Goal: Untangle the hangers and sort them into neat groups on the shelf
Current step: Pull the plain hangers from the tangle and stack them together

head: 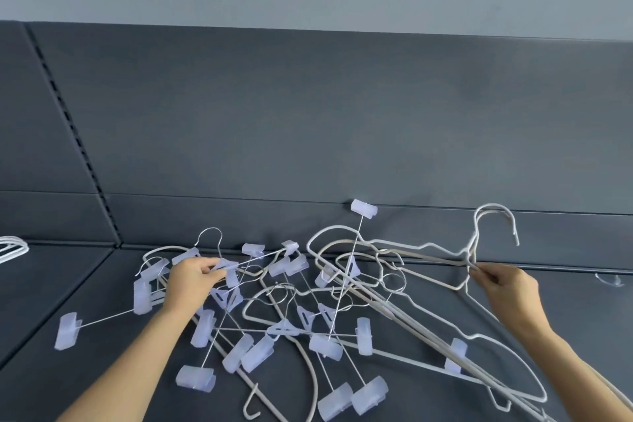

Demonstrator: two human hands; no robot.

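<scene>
A tangled pile of hangers lies on the dark grey shelf. Several are clip hangers with pale translucent clips on thin metal rods; the others are white wire hangers. My left hand reaches into the left of the pile and pinches a clip hanger at its triangular neck. My right hand pinches a few white wire hangers at the neck just below their hooks, which stand up at the right. Their arms run back into the tangle.
The shelf's dark back panel rises right behind the pile. A slotted upright divides this bay from the left one, where more white hangers lie at the frame's edge. A small clear piece sits at the far right.
</scene>
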